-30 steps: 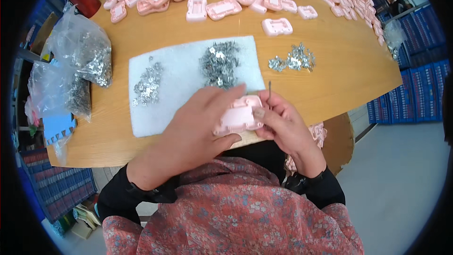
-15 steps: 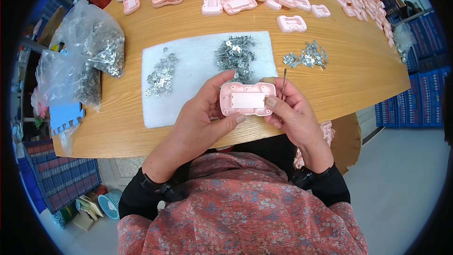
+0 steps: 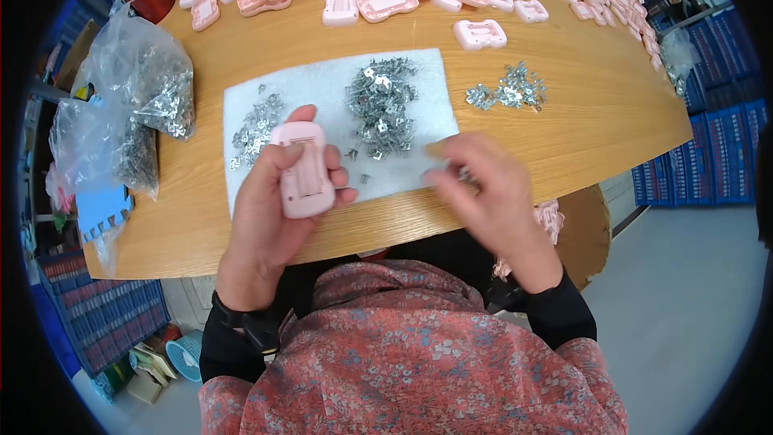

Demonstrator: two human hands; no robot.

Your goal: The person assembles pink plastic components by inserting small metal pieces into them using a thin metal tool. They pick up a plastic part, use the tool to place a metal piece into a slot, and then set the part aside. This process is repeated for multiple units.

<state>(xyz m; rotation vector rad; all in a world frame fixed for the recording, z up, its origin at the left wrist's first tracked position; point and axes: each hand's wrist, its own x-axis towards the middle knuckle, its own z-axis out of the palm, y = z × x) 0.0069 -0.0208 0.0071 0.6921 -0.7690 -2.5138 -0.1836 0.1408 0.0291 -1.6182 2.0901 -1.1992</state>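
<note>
Head view: shell (image 3: 309,172) flipped, outer side now reachable, my left hand (image 3: 266,201) gripping it left of centre; right hand (image 3: 493,189) let go, blurred, can't tell if pinching

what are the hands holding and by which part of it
The left hand holds a pink plastic case, thumb on the left side of its face, fingers behind it. The right hand is blurred; whether it holds anything cannot be told.
</note>
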